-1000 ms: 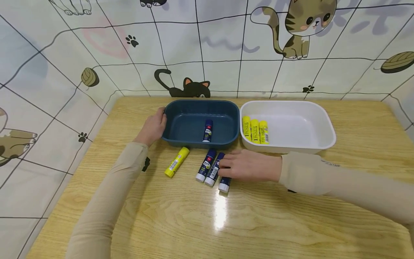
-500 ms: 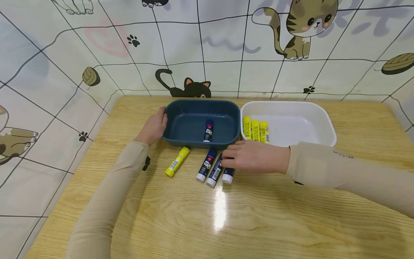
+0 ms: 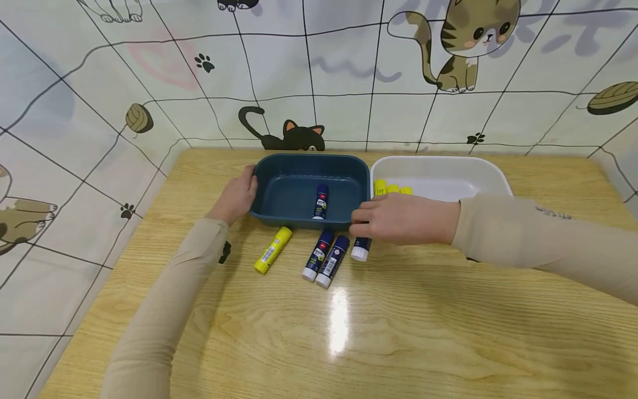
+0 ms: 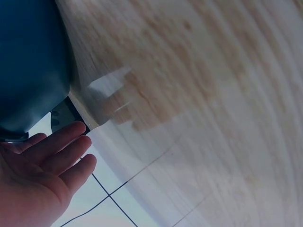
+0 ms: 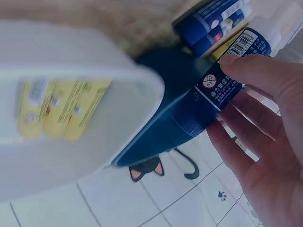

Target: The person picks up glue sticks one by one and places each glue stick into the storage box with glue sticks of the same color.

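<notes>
My right hand (image 3: 399,219) pinches a dark blue glue stick (image 5: 218,85) between thumb and fingers, near the corner where the two trays meet. Its white end (image 3: 360,253) shows below the hand. At the left end of the dark blue tray (image 3: 284,191), my left hand (image 3: 234,194) touches the side; several of its fingers look extended in the left wrist view. One blue glue stick (image 3: 321,201) lies inside that tray. Two more blue glue sticks (image 3: 326,257) lie side by side on the table, and a yellow glue stick (image 3: 273,250) lies to their left.
The white tray (image 3: 463,166) stands right beside the blue one, partly covered by my right forearm. Three yellow glue sticks (image 5: 59,106) lie at its left end. Behind the wooden table (image 3: 279,338) rises a wall covering printed with cats (image 3: 344,116).
My right hand has lifted the blue glue stick from beside the other two and carried it up and slightly right toward the trays. The left hand stays at the blue tray's end.
</notes>
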The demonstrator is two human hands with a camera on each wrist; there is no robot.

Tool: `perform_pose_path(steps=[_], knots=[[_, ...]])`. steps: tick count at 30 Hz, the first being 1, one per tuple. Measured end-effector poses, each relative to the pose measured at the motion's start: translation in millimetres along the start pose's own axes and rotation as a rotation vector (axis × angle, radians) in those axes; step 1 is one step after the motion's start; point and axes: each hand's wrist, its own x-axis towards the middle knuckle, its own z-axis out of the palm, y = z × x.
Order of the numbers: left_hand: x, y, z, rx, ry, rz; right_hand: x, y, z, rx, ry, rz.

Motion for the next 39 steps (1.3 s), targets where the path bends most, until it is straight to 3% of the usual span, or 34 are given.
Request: perform_pose_path(steps=[14,21,33,39], knots=[[1.2,0.6,1.4,0.004,-0.006,-0.001,4.1,29.0,-14.3,-0.14,-0.026,0.024],[-0.3,0.8,0.0,-0.008,0.004,0.01,11.5,42.0,-24.0,-0.139,-0.117,0.064],[1.4,-0.1,0.5,0.0,0.011,0.018,40.0,58.4,-43.6,-0.098,-0.198,0.083],[0.7,-1.8,0.1,-0.008,0.004,0.018,60.5,62.0,-39.6,-0.115,-0.297,0.07]])
